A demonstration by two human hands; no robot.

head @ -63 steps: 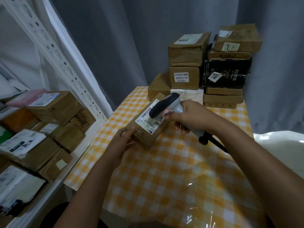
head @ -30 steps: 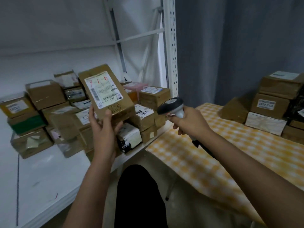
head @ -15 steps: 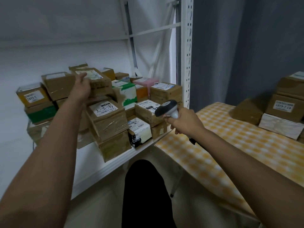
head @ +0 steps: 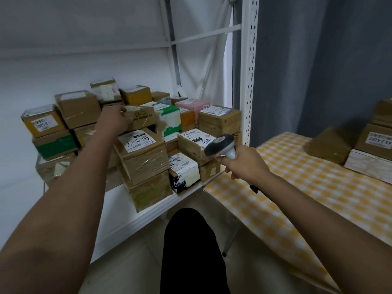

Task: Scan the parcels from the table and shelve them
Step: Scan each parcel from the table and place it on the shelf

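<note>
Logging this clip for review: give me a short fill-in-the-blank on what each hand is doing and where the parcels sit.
1. The right hand grips a handheld ____.
2. The left hand rests on a brown parcel on the ____.
3. The table carries a yellow and white ____ cloth.
4. The pink parcel sits on the ____.

Missing words: scanner; shelf; checked; shelf
</note>
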